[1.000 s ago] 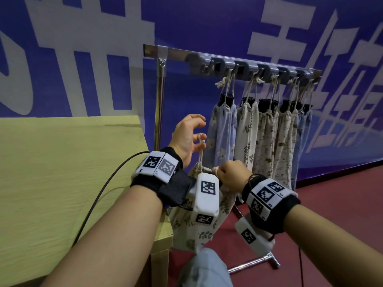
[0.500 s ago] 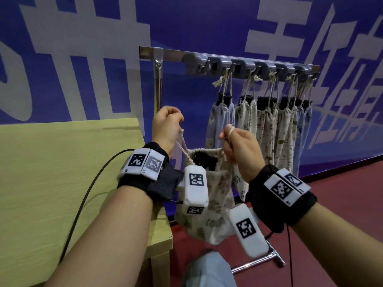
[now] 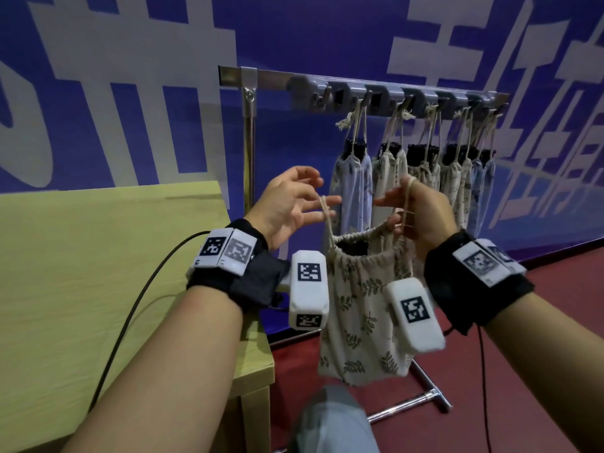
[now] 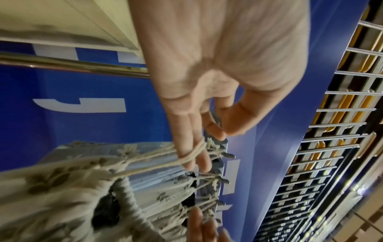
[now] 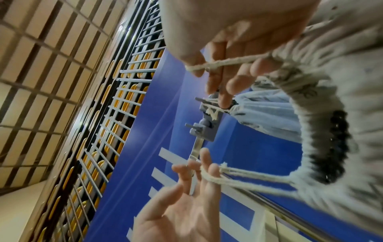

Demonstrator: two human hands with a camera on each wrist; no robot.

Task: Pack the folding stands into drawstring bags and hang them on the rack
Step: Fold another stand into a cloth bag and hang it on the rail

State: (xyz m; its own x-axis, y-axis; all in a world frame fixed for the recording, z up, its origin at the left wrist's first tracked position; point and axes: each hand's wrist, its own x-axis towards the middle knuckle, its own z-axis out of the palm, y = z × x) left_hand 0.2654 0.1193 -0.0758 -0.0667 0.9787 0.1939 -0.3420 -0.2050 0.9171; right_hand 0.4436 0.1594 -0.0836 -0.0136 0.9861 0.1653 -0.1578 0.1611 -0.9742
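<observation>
A blue wall [image 3: 294,37] with large white characters fills the background. In front of it stands a metal rack [image 3: 392,89] carrying a row of hooks, and drawstring bags [image 3: 421,178] hang from them bunched together; at least five show, though the far ones overlap too much for a sure count. A pale wooden surface [image 3: 98,256] sits to the left. One leaf-print bag [image 3: 362,318] hangs in the air between the two hands, below the rack, its mouth open with something dark inside. The left hand [image 3: 287,204] has a loose, open grip: straight fingers spread, with the bag's left cord loop [image 4: 194,153] draped over them. The right hand [image 3: 421,214] has its fingers curled, the right cord loop [image 5: 219,63] hooked round them.
</observation>
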